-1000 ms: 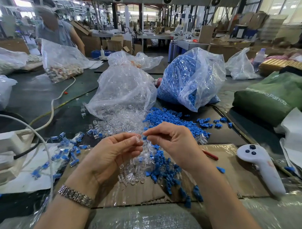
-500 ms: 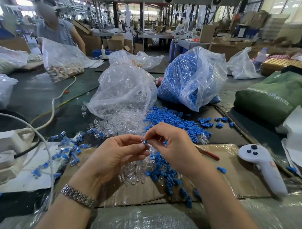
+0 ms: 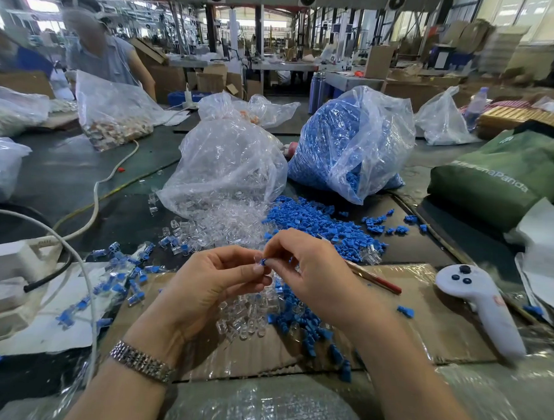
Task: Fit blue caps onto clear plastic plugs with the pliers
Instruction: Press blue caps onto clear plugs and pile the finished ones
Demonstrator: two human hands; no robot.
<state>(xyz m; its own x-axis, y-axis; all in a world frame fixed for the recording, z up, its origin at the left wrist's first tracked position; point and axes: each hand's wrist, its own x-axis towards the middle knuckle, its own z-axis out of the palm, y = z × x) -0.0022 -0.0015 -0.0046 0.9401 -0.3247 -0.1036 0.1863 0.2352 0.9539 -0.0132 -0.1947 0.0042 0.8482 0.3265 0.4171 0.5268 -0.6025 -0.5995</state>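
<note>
At frame centre, a clear bag [image 3: 227, 164] holds clear plugs; right of it, another bag [image 3: 350, 140] holds blue caps. Below them, the left hand [image 3: 210, 286] and right hand [image 3: 311, 270] meet, each grip pinched together on one plug [image 3: 257, 260] and cap [image 3: 263, 261].

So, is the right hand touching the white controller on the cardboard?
Apart. The head view shows the right hand pinching a blue cap, with bare cardboard between it and the white controller.
</note>
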